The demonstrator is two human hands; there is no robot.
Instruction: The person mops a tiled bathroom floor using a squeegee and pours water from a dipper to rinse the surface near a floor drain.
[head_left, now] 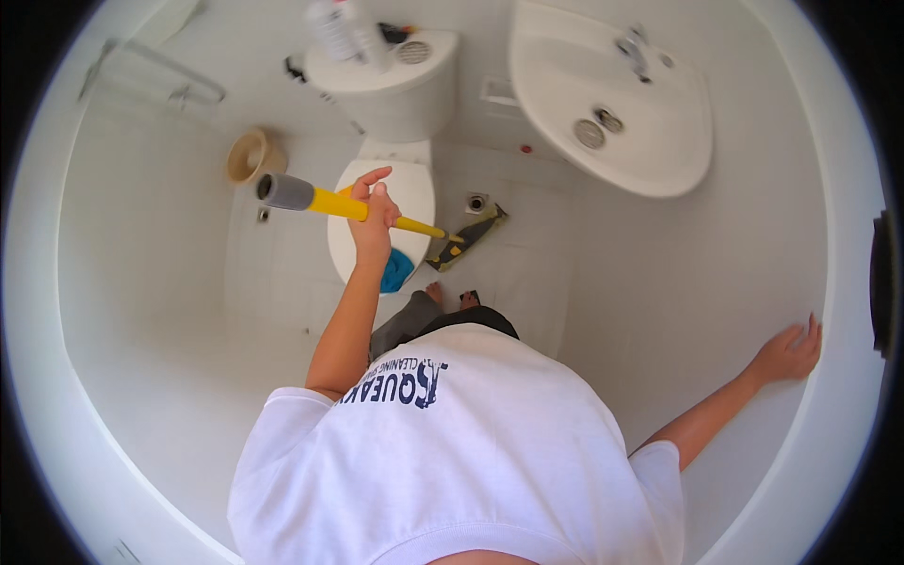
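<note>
Mop (331, 202) could slip: left hand (379, 215) curls loosely round its pole (419, 226), a finger (375, 176) lifted; right hand (786, 354), seemingly empty, half-open, touches the wall (716, 301).

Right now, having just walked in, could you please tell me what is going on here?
A person in a white T-shirt stands facing a toilet. Their left hand grips a yellow-poled mop, whose flat, dark head rests on the floor to the right of the toilet. Their right hand is out at the wall on the right, with nothing visible in it. A blue cloth lies at the front edge of the toilet lid.
</note>
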